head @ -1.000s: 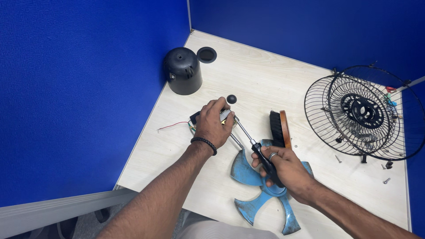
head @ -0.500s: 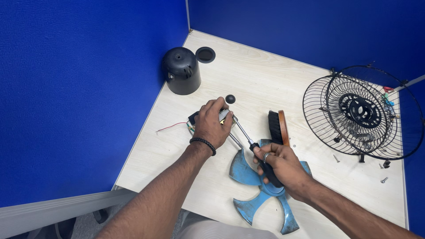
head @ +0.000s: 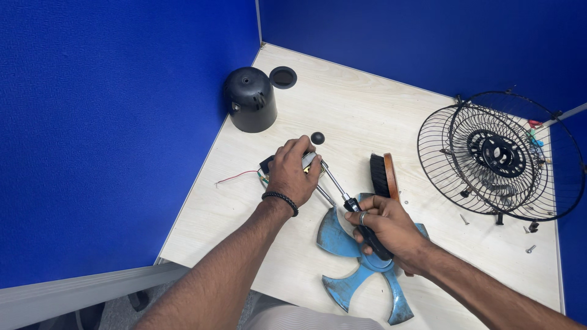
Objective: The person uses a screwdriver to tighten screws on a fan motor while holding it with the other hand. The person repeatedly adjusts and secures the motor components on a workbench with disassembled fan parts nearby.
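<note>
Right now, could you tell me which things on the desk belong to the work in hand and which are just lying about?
In hand:
left hand
fan motor
right hand
screwdriver

Lying about:
blue fan blade
brush
wire fan guard
black motor cover
loose screws

Two fan guards [head: 498, 156], one blade [head: 361, 263], one brush [head: 382, 175]

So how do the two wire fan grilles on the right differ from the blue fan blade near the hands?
The wire fan grilles are black open mesh; the blue fan blade is solid with broad vanes. The grilles stand propped up at the table's right edge, apart from both hands; the blade lies flat under the right hand, which grips a screwdriver. Both are round fan parts lying detached.
</note>
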